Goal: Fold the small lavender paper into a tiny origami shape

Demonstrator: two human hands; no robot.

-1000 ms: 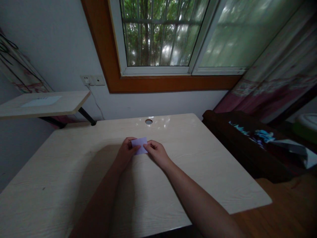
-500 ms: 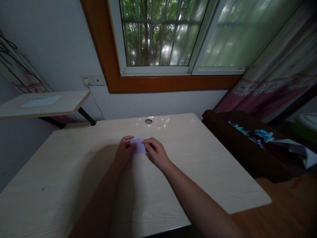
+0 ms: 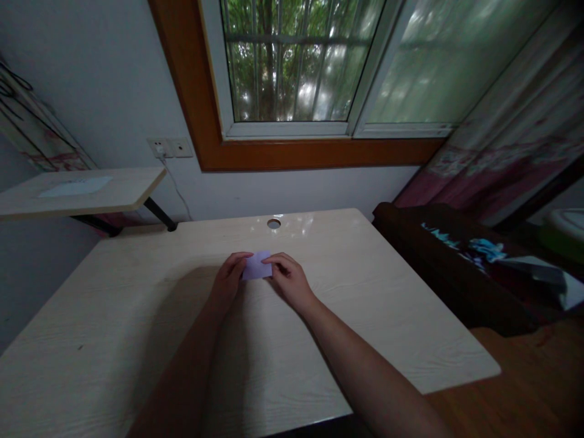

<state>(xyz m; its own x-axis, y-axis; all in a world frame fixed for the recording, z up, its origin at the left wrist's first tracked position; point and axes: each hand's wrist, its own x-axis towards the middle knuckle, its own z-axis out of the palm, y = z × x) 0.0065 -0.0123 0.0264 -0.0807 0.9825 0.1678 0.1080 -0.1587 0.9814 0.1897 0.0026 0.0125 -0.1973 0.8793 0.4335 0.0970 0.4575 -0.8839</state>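
Observation:
A small purple sheet of paper (image 3: 257,266) is held between my two hands over the pale wooden desk (image 3: 356,340). My left hand (image 3: 229,277) pinches its left edge, the index finger lying along the upper left corner. At the right edge, my right hand (image 3: 290,277) grips the paper between thumb and fingertips. The fingers of both hands are closed, and the lower fingers are partly hidden.
A round cable hole (image 3: 274,224) lies near the desk's back edge. On the left stands a raised shelf (image 3: 123,182) on black legs. Beyond the desk are a window (image 3: 296,73) and a wall socket (image 3: 170,148). To the right, a dark brown surface (image 3: 410,243) carries blue items.
The purple paper has shifted slightly right and up. My left fingers have closed in on its left edge, and the left thumb has drawn back from its face.

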